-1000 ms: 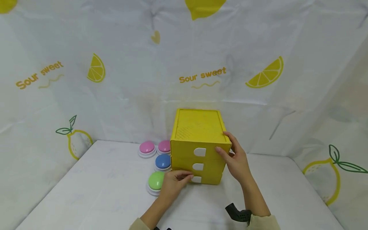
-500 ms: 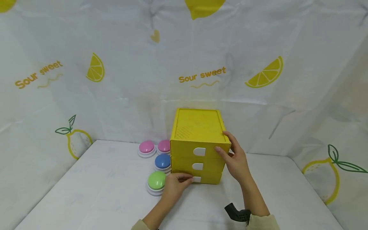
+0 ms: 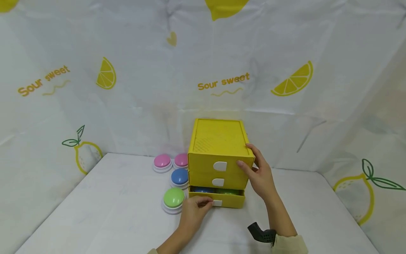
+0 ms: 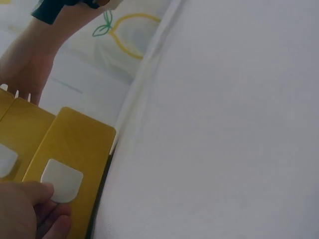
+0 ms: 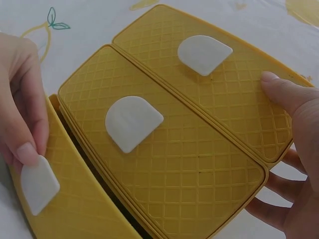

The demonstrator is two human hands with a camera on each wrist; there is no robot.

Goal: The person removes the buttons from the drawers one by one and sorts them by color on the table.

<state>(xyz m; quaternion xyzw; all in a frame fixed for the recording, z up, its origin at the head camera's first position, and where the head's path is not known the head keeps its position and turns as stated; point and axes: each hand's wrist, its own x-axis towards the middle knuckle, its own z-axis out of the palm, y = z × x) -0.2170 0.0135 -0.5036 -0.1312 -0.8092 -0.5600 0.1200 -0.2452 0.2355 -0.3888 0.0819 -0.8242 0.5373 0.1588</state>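
A yellow drawer cabinet [image 3: 221, 137] with three stacked drawers stands on the white table. Its bottom drawer [image 3: 233, 201] is pulled out a short way, and the tops of a blue thing [image 3: 203, 189] and a green thing [image 3: 227, 191] show inside. My left hand [image 3: 194, 212] pinches the white tab handle [image 4: 66, 181] of that drawer between thumb and fingers. At the cabinet's upper right corner, my right hand [image 3: 260, 176] holds on, thumb against the top drawer's front [image 5: 219, 79] and fingers around the side. Both upper drawers are closed.
Left of the cabinet sit dome push buttons on white bases: two pink, one at the far left [image 3: 162, 161], a blue button [image 3: 179, 176] and a green button [image 3: 173, 197] beside my left hand. Behind hangs a white lemon-print cloth [image 3: 142, 88].
The bottom drawer has slid out toward me, with my left hand pulling back on its tab, and its contents have come into view. My right hand stays on the cabinet corner.
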